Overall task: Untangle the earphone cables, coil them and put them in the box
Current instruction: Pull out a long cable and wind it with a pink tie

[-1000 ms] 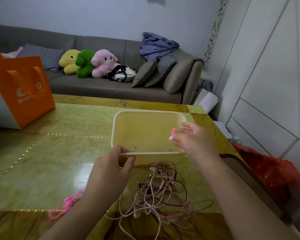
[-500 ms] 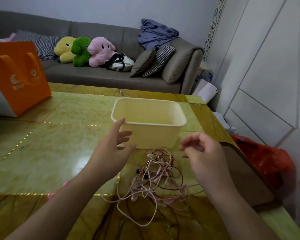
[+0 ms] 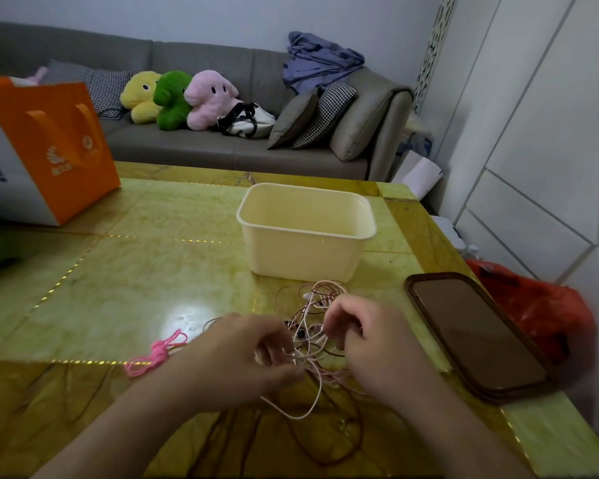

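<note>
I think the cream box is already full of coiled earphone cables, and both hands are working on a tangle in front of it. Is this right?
Not quite. The head view shows no cables in the visible part of the cream box. The earphone cables are still one tangle on the table in front of it, and the left hand and right hand are both working on that tangle.

One head-worn wide-angle camera is looking forward and down across a green surface (image 3: 146, 271) from the near side.

The camera is sitting close above the person's forearms, which are entering from the bottom edge, with the left hand (image 3: 236, 357) and right hand (image 3: 370, 344) meeting low in the centre. The cream box (image 3: 305, 250) is lying just beyond them at mid-frame. Farther off, the view is taking in a grey sofa (image 3: 194, 150) along the back wall and white cabinet panels (image 3: 533, 133) on the right. The wide lens is bending the straight edges near the frame's borders.
</note>
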The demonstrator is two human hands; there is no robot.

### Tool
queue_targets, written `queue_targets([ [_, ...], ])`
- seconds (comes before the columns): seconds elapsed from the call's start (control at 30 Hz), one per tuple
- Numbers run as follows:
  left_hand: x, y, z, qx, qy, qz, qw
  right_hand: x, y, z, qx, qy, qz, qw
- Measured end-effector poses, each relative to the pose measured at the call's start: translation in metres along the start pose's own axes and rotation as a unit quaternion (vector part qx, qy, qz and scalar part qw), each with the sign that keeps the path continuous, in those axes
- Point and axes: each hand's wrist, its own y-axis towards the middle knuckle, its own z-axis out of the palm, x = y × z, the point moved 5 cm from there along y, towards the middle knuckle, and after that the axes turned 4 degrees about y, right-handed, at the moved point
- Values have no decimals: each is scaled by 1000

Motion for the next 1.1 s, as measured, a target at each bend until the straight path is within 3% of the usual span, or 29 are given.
queue_targets([
  [0.13, 4, 2, 20, -4, 89, -3, 996, -12, 2, -2, -6, -14, 39, 999],
  [0.37, 8, 9, 18, -74, -21, -41, 996, -28, -1, 20, 159, -143, 84, 973],
  [0.53, 3, 17, 39, -93, 24, -56, 994, -26, -3, 24, 219, -137, 86, 962],
  [0.63, 1, 21, 47, -113, 42, -68, 990, -27, 1, 15, 161, -122, 103, 974],
  [0.73, 1, 22, 48, -135, 23, -74, 988, -31, 7, -9, -7, -88, 107, 990],
  [0.8, 1, 23, 46, -142, 7, -82, 986, -29, 9, -18, -75, -59, 46, 994],
  [0.87, 1, 23, 45, -149, -6, -89, 985, -22, 10, -13, -50, -43, -13, 998],
  [0.97, 0, 21, 43, -156, -47, -95, 982, -19, 10, 5, 9, -131, -34, 991],
  [1.1, -3, 20, 40, -157, -78, -93, 980, -18, 13, 9, -34, -170, -6, 985],
])
